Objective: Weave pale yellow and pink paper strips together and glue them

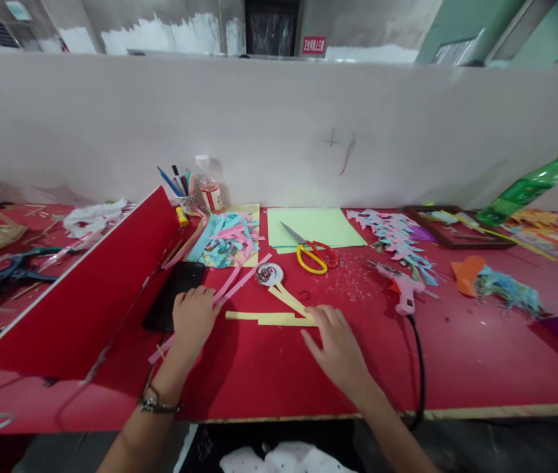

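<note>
Where right fingers (326, 316) rest, pale yellow strips (279, 319), narrow, flat

One head-worn camera looks forward and down from six o'clock, near the left hand (194, 318) and right hand (334, 338), across the red tabletop (259, 378) to the pale partition (259, 131) at twelve.

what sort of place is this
Probably a craft workshop or classroom: the red table holds a pink glue gun, scissors on green paper, and a heap of cut paper strips.
</note>
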Demonstrator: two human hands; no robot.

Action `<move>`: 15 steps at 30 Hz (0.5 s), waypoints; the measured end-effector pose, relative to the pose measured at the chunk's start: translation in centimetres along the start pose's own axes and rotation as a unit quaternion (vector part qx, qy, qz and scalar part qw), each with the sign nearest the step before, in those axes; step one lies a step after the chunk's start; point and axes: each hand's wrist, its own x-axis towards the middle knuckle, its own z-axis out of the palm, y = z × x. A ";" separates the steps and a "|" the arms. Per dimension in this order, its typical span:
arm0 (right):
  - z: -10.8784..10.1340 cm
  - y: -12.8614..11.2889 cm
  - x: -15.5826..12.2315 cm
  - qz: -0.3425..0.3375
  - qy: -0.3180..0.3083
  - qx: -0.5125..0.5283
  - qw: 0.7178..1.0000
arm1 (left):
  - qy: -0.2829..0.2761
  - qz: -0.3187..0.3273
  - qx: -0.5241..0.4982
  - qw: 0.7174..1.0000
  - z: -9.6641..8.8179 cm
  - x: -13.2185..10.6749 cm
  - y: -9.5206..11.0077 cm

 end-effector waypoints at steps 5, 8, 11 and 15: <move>1.3 -1.5 -0.1 -0.007 -0.046 0.032 0.998 | -0.014 -0.011 -0.004 1.000 -0.2 1.1 -0.3; 1.0 -1.8 0.1 0.002 -0.035 0.065 0.997 | 0.011 -0.016 -0.003 1.000 -1.8 1.3 -0.5; -0.1 -2.4 0.8 0.002 -0.024 0.134 0.991 | 0.064 0.014 -0.047 0.997 -4.3 0.7 -0.1; -1.8 -4.1 2.3 -0.050 -0.055 0.230 0.970 | 0.041 0.183 -0.149 0.971 -6.8 -1.0 1.9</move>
